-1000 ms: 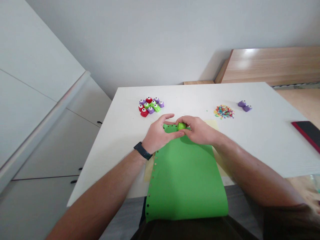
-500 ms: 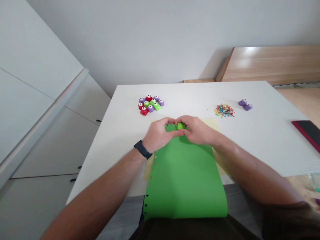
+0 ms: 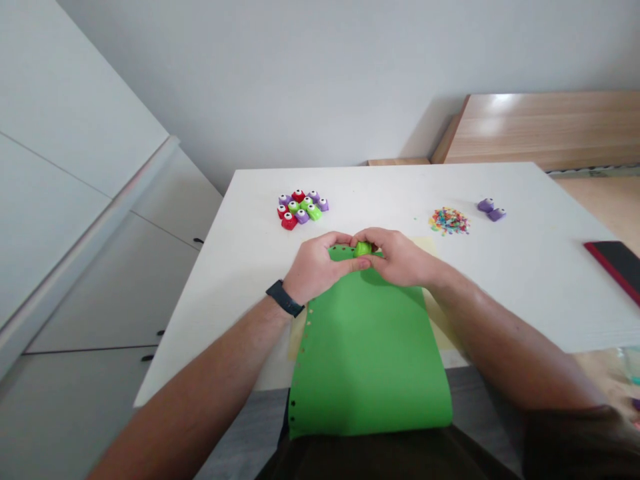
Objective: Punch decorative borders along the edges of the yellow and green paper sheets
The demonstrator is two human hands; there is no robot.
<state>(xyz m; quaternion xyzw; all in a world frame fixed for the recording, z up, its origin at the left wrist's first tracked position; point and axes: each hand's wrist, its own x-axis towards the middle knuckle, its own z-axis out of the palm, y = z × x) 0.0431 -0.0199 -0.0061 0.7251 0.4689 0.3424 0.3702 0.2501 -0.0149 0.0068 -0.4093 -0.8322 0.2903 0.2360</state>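
Note:
A green sheet of paper (image 3: 373, 353) hangs over the table's near edge, with small punched holes along its left side and far edge. At the far edge sits a light green craft punch (image 3: 363, 249). My right hand (image 3: 403, 259) is closed around the punch's right side, thumb in front and fingers behind. My left hand (image 3: 320, 267) pinches at the far edge of the sheet, its thumb and fingertips meeting the punch's left side. Part of the punch is hidden by my fingers. Beneath lies a pale yellow sheet (image 3: 440, 313).
Several red, green and purple punches (image 3: 301, 209) stand grouped on the white table (image 3: 200, 287) at the back left. Colourful paper bits (image 3: 449, 221) lie at the back right, near two purple punches (image 3: 492, 209). A black and red object (image 3: 615, 267) is at the right edge.
Both hands and the light green punch have shifted very slightly away from me along with the sheet. The grip looks the same.

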